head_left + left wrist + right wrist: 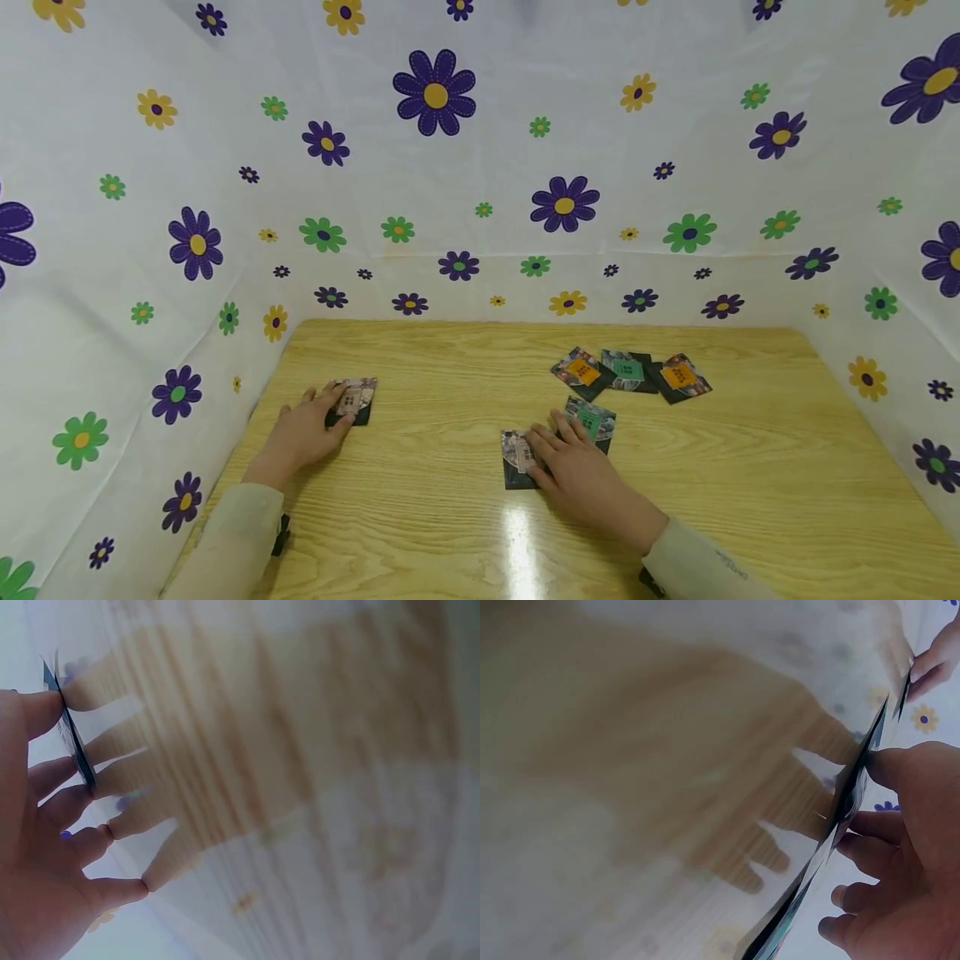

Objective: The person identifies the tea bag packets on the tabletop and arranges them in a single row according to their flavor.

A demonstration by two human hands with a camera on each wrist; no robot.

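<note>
On the left of the table, in the head view, my left hand (306, 429) holds a small flat packet (361, 402), dark with a printed picture and a pale label, between thumb and fingers. The left wrist view shows the thumb and fingertips of the left hand (67, 840) at that packet (71, 731). Near the middle, my right hand (581, 471) holds another pale-label packet (517, 460), its right part hidden under the fingers. A green-label packet (592, 421) lies just beyond the right hand, partly covered by it.
At the back right lie an orange-label packet (581, 372), a green-label packet (628, 371) and a second orange-label packet (681, 377), with edges touching or overlapping. The glossy wood-grain table (435, 517) is bounded by a white flowered cloth (487, 158) on the back and sides.
</note>
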